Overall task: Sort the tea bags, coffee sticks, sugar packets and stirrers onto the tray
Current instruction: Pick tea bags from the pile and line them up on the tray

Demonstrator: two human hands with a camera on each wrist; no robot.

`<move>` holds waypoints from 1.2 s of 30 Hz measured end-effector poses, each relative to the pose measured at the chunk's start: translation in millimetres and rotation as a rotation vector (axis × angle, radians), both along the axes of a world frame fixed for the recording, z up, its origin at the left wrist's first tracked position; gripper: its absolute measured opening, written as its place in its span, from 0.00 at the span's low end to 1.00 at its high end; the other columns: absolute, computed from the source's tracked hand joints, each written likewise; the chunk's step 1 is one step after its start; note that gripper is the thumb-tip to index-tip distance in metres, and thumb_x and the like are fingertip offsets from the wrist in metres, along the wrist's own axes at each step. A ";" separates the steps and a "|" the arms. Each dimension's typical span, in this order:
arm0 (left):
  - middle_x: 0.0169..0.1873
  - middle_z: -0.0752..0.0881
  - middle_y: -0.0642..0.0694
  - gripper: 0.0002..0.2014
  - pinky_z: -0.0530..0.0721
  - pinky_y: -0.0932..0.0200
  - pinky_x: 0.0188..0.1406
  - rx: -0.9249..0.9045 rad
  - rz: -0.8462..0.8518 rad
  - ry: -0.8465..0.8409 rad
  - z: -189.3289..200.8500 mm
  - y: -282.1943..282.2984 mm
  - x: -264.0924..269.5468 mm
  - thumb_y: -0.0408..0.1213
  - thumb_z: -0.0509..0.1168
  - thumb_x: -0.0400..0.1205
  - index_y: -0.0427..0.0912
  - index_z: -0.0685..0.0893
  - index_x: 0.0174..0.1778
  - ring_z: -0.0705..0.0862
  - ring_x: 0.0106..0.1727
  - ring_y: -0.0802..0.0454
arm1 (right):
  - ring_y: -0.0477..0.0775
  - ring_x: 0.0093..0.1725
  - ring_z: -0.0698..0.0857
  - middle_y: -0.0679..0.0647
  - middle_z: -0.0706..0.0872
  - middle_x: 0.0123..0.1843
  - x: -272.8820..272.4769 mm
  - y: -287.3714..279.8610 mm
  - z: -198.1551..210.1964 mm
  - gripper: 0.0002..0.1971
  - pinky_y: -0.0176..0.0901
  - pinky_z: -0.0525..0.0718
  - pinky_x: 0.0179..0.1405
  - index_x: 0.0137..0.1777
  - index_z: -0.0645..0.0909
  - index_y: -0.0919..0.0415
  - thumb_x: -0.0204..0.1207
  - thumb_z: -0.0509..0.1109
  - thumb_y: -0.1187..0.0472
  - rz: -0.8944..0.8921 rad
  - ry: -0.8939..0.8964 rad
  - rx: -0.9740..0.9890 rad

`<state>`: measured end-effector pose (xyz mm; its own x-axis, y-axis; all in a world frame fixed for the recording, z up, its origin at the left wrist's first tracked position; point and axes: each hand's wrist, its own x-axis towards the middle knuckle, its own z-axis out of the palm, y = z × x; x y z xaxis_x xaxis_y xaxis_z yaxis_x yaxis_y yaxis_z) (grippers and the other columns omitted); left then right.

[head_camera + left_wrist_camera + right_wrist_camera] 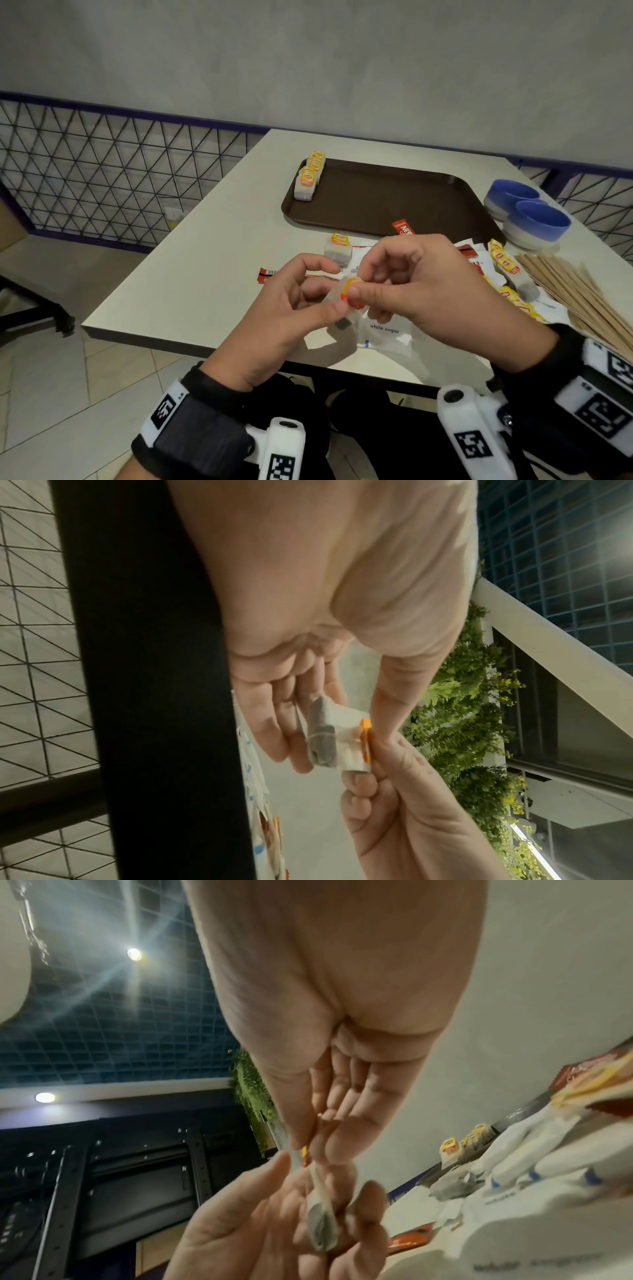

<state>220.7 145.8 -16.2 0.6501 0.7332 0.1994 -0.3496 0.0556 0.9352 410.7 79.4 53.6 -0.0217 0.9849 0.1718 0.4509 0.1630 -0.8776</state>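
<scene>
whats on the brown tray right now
On the brown tray, a row of tea bags stands in its far left corner. One red coffee stick lies over its near rim. The right hand hides part of the near edge.

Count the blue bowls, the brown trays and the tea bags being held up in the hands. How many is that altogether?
Blue bowls: 2
Brown tray: 1
Tea bag pinched between the left hand and the right hand: 1
Total: 4
</scene>
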 end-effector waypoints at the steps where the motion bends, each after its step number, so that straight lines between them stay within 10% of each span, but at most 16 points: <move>1: 0.43 0.90 0.40 0.21 0.84 0.55 0.48 -0.016 0.018 0.013 0.3 0.3 1.0 0.31 0.75 0.76 0.35 0.78 0.63 0.88 0.41 0.45 | 0.62 0.31 0.91 0.60 0.91 0.34 0.5 3.2 1.1 0.07 0.52 0.91 0.33 0.43 0.87 0.64 0.73 0.83 0.64 0.016 -0.025 -0.023; 8: 0.37 0.89 0.39 0.20 0.83 0.53 0.42 -0.062 0.226 -0.001 3.3 -2.4 3.9 0.29 0.76 0.74 0.37 0.81 0.61 0.85 0.35 0.44 | 0.59 0.35 0.88 0.63 0.90 0.40 9.0 44.3 23.7 0.18 0.47 0.88 0.32 0.48 0.87 0.70 0.78 0.77 0.51 0.007 0.049 -0.228; 15: 0.37 0.92 0.39 0.17 0.81 0.41 0.46 -0.119 0.364 -0.011 5.4 -3.8 5.5 0.28 0.73 0.79 0.41 0.76 0.60 0.86 0.35 0.45 | 0.54 0.37 0.93 0.57 0.93 0.37 23.3 129.8 23.4 0.15 0.41 0.91 0.37 0.45 0.90 0.63 0.83 0.73 0.51 -0.180 -0.625 -0.398; 22: 0.41 0.93 0.39 0.15 0.84 0.44 0.44 -0.101 0.405 0.044 8.9 -3.5 5.6 0.30 0.73 0.81 0.42 0.76 0.58 0.89 0.37 0.50 | 0.53 0.35 0.85 0.56 0.89 0.37 7.0 152.4 12.0 0.17 0.45 0.88 0.40 0.41 0.88 0.64 0.77 0.80 0.49 -0.146 -0.797 -0.512; 26: 0.40 0.93 0.38 0.13 0.85 0.55 0.38 -0.107 0.421 0.053 8.6 -2.7 5.0 0.29 0.72 0.81 0.42 0.76 0.56 0.89 0.36 0.52 | 0.54 0.43 0.86 0.60 0.93 0.50 6.3 152.5 11.4 0.18 0.47 0.88 0.45 0.52 0.91 0.65 0.74 0.82 0.49 -0.127 -0.781 -0.560; 31: 0.34 0.87 0.38 0.09 0.82 0.55 0.35 -0.107 0.491 0.078 5.9 -0.4 5.8 0.31 0.73 0.81 0.42 0.78 0.50 0.88 0.35 0.50 | 0.50 0.37 0.84 0.54 0.91 0.39 10.5 150.9 16.7 0.10 0.37 0.78 0.28 0.47 0.92 0.62 0.72 0.84 0.57 -0.120 -0.585 -0.606; 36: 0.33 0.86 0.40 0.05 0.81 0.62 0.32 -0.085 0.558 0.106 4.0 1.8 6.8 0.31 0.74 0.80 0.41 0.84 0.44 0.84 0.33 0.54 | 0.49 0.36 0.82 0.52 0.90 0.35 15.9 140.1 32.2 0.07 0.39 0.78 0.31 0.45 0.92 0.62 0.72 0.85 0.61 -0.098 -0.411 -0.586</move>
<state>227.5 147.6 -12.2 0.1732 0.9817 0.0795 -0.2527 -0.0337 0.9670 426.6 219.5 85.8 0.1219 0.9135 -0.3882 0.7520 -0.3402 -0.5645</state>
